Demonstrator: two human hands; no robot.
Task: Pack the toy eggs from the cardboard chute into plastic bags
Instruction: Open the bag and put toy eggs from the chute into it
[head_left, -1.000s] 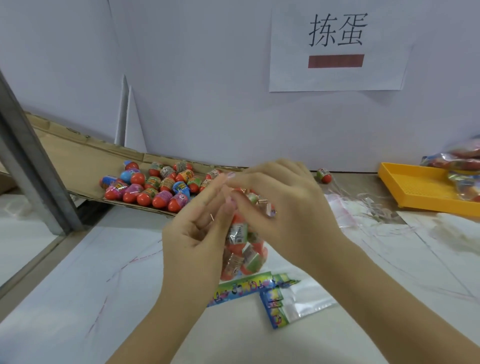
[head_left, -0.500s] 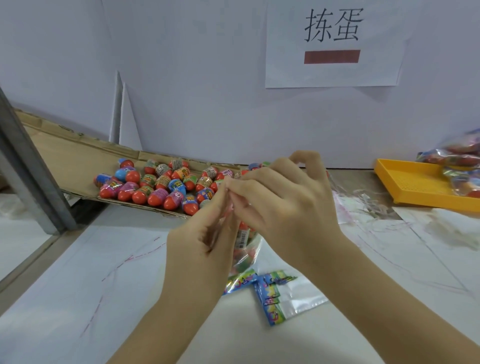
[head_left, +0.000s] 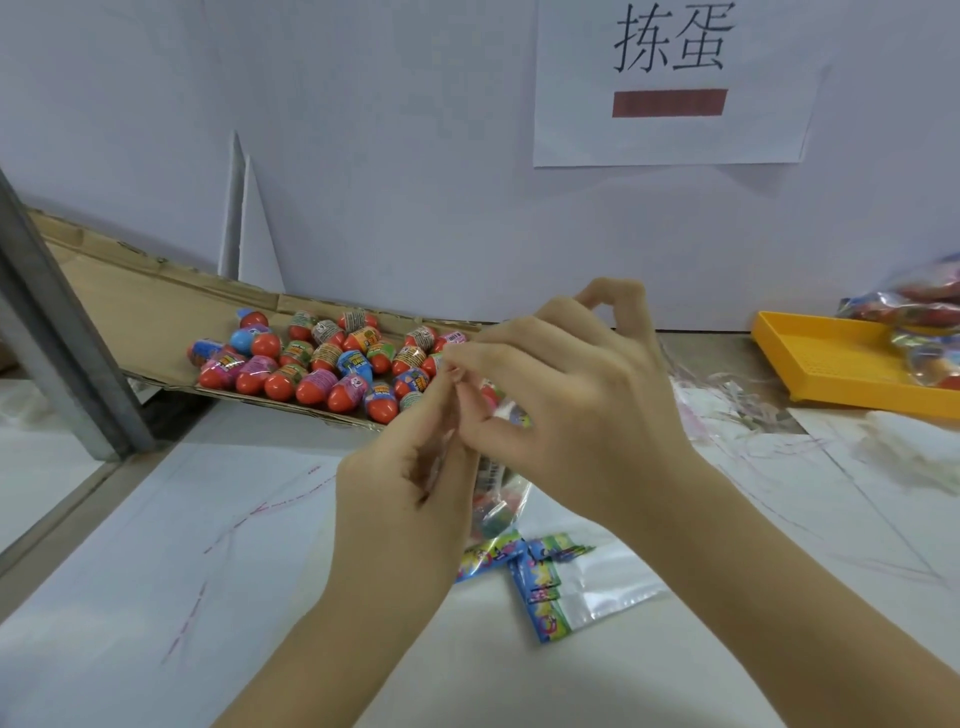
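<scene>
On the cardboard chute (head_left: 130, 322), many toy eggs (head_left: 311, 364) lie unpacked. Our left hand (head_left: 410, 483) and right hand (head_left: 571, 405) both pinch the neck of a filled plastic bag (head_left: 498, 504), apparently closing it. Empty bags (head_left: 597, 587) lie beneath. Finished bags (head_left: 914, 306) sit on the yellow tray (head_left: 831, 358).

A white paper sign (head_left: 675, 83) on the far wall reads "拣蛋" above a dark red bar; the egg wrappers' print is unreadable.

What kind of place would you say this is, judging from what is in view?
Probably a hand-packing station in a toy workshop or factory: a cardboard chute holds loose toy eggs, a yellow tray holds filled bags, and a printed paper sign hangs behind.
</scene>
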